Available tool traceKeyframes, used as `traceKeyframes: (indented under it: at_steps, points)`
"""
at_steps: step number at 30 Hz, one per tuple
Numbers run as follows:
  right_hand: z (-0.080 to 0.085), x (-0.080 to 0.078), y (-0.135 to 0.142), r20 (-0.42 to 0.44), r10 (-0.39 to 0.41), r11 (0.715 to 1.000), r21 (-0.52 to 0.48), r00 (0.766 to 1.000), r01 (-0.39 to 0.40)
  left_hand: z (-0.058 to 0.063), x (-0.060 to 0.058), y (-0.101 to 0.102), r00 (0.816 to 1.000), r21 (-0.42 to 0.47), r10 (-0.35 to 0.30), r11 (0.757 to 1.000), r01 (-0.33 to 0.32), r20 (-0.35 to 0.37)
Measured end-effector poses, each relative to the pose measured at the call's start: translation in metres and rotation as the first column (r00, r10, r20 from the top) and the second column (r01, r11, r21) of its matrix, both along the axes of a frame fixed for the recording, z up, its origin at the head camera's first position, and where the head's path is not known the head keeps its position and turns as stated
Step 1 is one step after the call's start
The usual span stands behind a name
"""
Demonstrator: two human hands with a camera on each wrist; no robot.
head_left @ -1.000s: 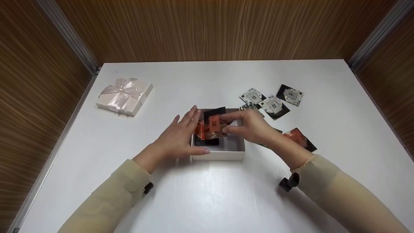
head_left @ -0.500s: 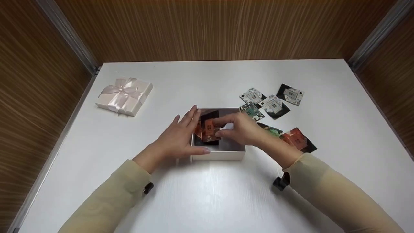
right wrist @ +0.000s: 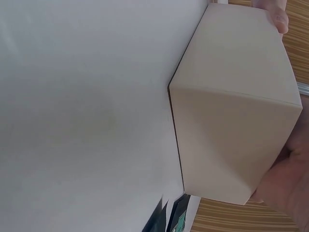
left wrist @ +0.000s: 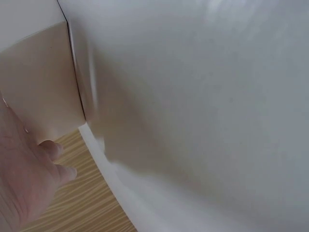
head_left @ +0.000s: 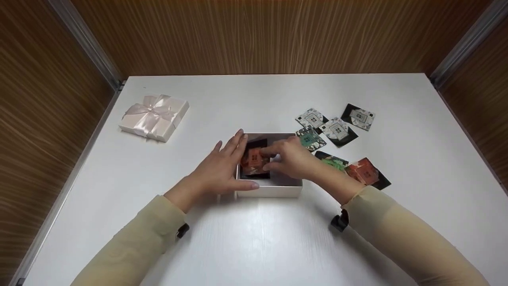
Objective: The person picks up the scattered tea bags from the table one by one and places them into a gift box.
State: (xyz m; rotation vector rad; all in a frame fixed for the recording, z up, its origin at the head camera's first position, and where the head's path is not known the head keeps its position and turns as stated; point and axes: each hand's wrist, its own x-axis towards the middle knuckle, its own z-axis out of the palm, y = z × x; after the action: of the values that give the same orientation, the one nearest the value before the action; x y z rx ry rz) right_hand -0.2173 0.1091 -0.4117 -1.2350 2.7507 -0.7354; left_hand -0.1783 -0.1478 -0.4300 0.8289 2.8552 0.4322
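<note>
A white open-topped box [head_left: 270,192] stands mid-table. My left hand [head_left: 216,169] rests against it, straight fingers along the left wall and thumb at the front rim. Inside the box, my right hand [head_left: 291,159] pinches a flat square orange-and-black packet [head_left: 254,157] between thumb and forefinger, low in the left half. Dark packet edges show around it. The left wrist view has the box's outer wall [left wrist: 41,82] beside the left hand [left wrist: 26,179]. From the right wrist, the box's corner [right wrist: 231,125] hides the packet, and the right hand [right wrist: 287,188] reaches over the rim.
Right of the box lie several loose packets: white-and-black ones [head_left: 337,130], green ones [head_left: 311,138], and a red-and-black one [head_left: 365,172]. A pale pink gift box [head_left: 158,115] with a satin bow sits at the back left. Wood-grain panels [head_left: 254,35] enclose the table.
My right hand has moved down and left into the box, lowering the orange packet from above the rim onto the left side. My left hand has stayed put.
</note>
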Motion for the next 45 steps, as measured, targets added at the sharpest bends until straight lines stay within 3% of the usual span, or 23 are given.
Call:
traceKeyframes:
  at_steps: [21,29,34,39,45]
  points:
    - [-0.004,-0.002,-0.009,-0.083,-0.016,0.98,0.199,0.996,0.032,-0.002,-0.001,0.0,1.0,0.003,-0.01,1.0,0.01,-0.019]
    - [-0.003,-0.003,-0.004,-0.049,-0.028,0.999,0.022,0.998,0.029,-0.002,-0.001,0.0,1.0,0.005,-0.008,1.0,0.008,-0.016]
    - [0.008,-0.003,0.008,-0.03,-0.028,0.992,-0.121,0.999,0.024,-0.001,-0.001,0.001,1.0,0.006,0.003,1.0,-0.003,-0.001]
    - [0.028,-0.002,0.035,0.016,-0.129,0.969,-0.21,0.992,0.13,0.0,0.001,0.001,1.0,0.02,0.005,1.0,-0.005,0.014]
    - [0.04,-0.009,0.087,0.096,-0.256,0.924,-0.268,0.962,0.273,-0.001,0.001,0.001,1.0,0.018,-0.004,1.0,0.004,0.007]
